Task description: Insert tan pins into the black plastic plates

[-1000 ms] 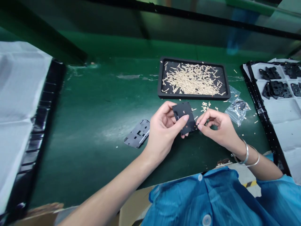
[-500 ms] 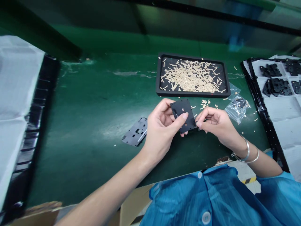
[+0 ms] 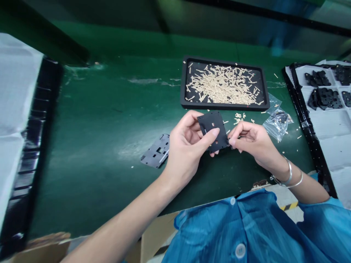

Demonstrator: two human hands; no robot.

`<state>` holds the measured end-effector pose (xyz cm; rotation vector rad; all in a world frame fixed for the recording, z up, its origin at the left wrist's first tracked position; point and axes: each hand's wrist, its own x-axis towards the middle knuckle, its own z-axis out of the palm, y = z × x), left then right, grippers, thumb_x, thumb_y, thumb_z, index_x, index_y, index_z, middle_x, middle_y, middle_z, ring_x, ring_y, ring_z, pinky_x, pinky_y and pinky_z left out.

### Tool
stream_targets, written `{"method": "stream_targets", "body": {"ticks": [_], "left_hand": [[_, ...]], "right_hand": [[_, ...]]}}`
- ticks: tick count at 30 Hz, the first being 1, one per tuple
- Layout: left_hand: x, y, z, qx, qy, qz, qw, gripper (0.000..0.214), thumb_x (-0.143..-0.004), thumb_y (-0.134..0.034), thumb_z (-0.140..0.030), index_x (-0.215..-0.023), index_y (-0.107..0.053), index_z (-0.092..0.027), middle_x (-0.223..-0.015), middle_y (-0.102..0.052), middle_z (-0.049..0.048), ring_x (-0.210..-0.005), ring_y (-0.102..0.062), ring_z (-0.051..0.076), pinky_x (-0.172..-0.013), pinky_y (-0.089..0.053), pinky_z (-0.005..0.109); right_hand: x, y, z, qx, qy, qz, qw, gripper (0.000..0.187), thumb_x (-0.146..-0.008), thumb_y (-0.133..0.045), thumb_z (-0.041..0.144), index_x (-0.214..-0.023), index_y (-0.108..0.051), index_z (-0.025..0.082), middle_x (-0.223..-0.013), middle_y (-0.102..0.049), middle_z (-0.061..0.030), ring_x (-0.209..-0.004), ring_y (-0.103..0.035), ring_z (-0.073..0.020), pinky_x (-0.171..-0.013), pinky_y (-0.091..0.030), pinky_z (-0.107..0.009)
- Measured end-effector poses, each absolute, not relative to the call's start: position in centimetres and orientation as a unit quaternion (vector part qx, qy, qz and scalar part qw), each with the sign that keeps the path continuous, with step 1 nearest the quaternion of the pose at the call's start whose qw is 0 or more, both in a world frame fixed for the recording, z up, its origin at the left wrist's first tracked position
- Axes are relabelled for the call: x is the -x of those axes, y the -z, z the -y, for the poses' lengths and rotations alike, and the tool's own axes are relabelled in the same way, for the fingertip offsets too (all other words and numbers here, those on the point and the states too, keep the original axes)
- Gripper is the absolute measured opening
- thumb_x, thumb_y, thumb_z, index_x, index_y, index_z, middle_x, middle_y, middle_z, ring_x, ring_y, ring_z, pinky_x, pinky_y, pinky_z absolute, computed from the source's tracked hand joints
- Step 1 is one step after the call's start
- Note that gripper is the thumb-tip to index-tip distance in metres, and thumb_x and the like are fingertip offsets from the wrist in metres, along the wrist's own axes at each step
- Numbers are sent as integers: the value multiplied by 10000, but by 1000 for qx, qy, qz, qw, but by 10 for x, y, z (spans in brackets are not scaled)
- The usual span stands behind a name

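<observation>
Between the thumb and fingers of my left hand (image 3: 189, 142) is a flat black plastic plate (image 3: 212, 122) with small cut-outs, tilted above the bench. My right hand (image 3: 251, 138) is closed in a pinch at the plate's lower right corner. A tiny dark piece seems to sit at those fingertips, too small to name. On the bench left of my left hand lies a second plate (image 3: 152, 155), dark grey with square holes and a pale strip along one edge.
Behind my hands stands a black tray (image 3: 183, 87) heaped with small cream strips. Loose strips (image 3: 239, 117) and a clear plastic bag (image 3: 276, 124) lie nearby. At right a white divided tray (image 3: 326, 122) holds stacked black parts (image 3: 325, 98). White sheeting (image 3: 19, 91) is at far left.
The view has shifted slightly. Both hands keep their hold at the plate, with the right fingertips still at its lower right corner.
</observation>
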<state>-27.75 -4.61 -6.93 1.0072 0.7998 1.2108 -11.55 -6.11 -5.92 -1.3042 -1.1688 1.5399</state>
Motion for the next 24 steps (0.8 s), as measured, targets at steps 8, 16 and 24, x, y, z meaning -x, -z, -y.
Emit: {"method": "stream_targets", "body": {"ticks": [8, 16, 24], "left_hand": [[278, 71, 45, -432, -537, -331, 644, 219, -763, -729, -148, -808, -516, -169, -643, -587, -68, -422, -555, 55, -336, -474, 142], [278, 69, 45, -414, -549, -300, 661, 181, -769, -710, -84, -806, -544, -146, -634, -632, -80, -423, -582, 50, -337, -512, 137], [278, 71, 44, -406, -548, -303, 666, 186, -756, -721, -87, -810, -557, -155, -636, -644, -85, -420, -585, 51, -332, -521, 137]], "right_hand": [[116, 58, 61, 516, -608, 460, 391, 164, -666, -721, 221, -621, -574, 165, -660, -606, 11, -577, -506, -71, -454, -356, -187], [117, 54, 61, 511, -615, 454, 393, 166, -649, -734, 200, -617, -576, 162, -665, -605, 13, -576, -517, -68, -459, -369, -187], [116, 53, 61, 499, -624, 452, 398, 141, -650, -711, 135, -613, -578, 163, -662, -605, 19, -567, -518, -62, -462, -375, -181]]}}
